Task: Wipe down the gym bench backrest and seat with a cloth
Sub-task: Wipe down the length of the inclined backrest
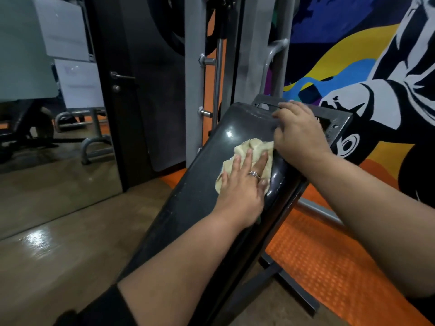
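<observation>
Pressing cloth (pixel 247 158) on backrest (pixel 200 196), no writing legible

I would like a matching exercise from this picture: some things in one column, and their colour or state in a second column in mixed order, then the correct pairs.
Column 1
1. cloth
2. backrest
3. left hand
4. right hand
5. floor mat

Column 2
A. orange, under the bench frame
B. grips the top edge of the pad
C. beige and crumpled
D. dark and shiny, tilted
E. lies flat with straight fingers, pressing

Pairs: 1-C, 2-D, 3-E, 4-B, 5-A
</observation>
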